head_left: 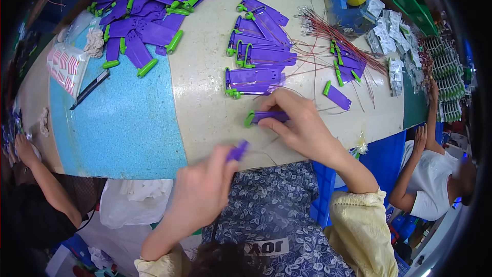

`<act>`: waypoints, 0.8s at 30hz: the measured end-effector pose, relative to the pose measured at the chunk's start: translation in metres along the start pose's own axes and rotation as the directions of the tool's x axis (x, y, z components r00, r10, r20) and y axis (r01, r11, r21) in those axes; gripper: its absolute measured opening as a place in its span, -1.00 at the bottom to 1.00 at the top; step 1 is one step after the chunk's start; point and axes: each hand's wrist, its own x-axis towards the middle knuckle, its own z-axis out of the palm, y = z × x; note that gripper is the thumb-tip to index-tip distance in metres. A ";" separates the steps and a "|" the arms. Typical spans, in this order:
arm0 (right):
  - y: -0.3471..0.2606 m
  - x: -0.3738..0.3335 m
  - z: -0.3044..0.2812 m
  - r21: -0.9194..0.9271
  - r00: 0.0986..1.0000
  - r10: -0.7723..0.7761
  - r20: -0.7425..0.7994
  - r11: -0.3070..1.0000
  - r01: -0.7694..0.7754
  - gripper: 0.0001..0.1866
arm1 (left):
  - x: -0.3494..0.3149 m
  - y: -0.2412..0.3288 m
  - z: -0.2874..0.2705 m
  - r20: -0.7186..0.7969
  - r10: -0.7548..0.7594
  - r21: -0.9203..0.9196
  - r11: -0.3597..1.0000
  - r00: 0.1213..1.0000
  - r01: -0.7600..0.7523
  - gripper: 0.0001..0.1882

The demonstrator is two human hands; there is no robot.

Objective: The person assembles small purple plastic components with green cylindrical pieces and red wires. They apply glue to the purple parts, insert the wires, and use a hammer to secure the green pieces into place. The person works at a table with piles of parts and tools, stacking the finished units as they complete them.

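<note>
Two held pieces: a purple piece (pixel 238 151) is gripped in the left hand (pixel 201 183), and a green-ended piece (pixel 274 116) is gripped in the right hand (pixel 300 125), over the pale tabletop (pixel 205 92).
Left fingers: curled narrow around the purple piece; blurred, so the exact finger placement cannot be told.
Right fingers: pinched narrow on the green-ended piece, with index finger and thumb at opposite long edges.
Green end: turned leftward, clear of the right fingertips; whether the piece is rested on the tabletop cannot be told.
Key relation, as judged: the green end is placed up and slightly right from the left hand's purple piece, near it but with a visible gap.
Long axes: the green-ended piece is laid roughly left to right; the purple piece is tilted, its outer tip pointed up and right.
Nearest neighbour: a row of purple plates (pixel 253 78) is laid just beyond the right hand.
</note>
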 end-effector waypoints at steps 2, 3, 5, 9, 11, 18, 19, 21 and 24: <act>-0.013 -0.005 -0.004 0.449 0.970 0.244 -0.009 0.867 -0.214 -0.78 | 0.008 -0.005 0.002 -0.040 -0.210 0.024 0.977 0.977 0.211 -0.69; -0.016 -0.007 -0.007 0.479 0.970 0.243 0.014 0.850 -0.220 -0.78 | 0.012 -0.002 0.002 -0.005 -0.195 -0.200 0.961 0.981 0.190 -0.66; -0.019 -0.014 -0.016 0.535 0.969 0.241 0.058 0.812 -0.234 -0.79 | 0.025 0.009 0.006 0.052 -0.139 -0.609 0.781 0.989 0.142 -0.61; -0.019 -0.026 -0.030 0.274 0.999 0.027 -0.029 0.962 -0.018 -0.83 | 0.042 0.017 0.017 0.105 -0.062 -0.651 0.750 0.993 0.116 -0.56; -0.021 -0.029 -0.040 0.251 0.997 0.058 0.051 0.966 -0.069 -0.83 | 0.042 0.018 0.018 0.097 -0.024 -0.598 0.798 0.995 0.077 -0.56; -0.015 -0.037 -0.041 0.327 0.987 0.143 0.069 0.932 -0.158 -0.79 | 0.041 0.024 0.034 -0.180 0.183 -0.380 0.893 0.966 -0.240 -0.60; -0.014 -0.040 -0.038 0.369 0.989 0.144 0.032 0.918 -0.146 -0.79 | 0.042 0.026 0.035 -0.227 0.221 -0.336 0.896 0.948 -0.290 -0.62; -0.015 -0.044 -0.031 0.402 0.986 0.165 -0.038 0.905 -0.136 -0.77 | 0.041 0.031 0.038 -0.270 0.207 -0.294 0.912 0.940 -0.285 -0.66; -0.010 -0.051 -0.014 0.474 0.976 0.163 -0.145 0.877 -0.076 -0.72 | 0.042 0.033 0.041 -0.340 0.208 -0.276 0.910 0.917 -0.309 -0.71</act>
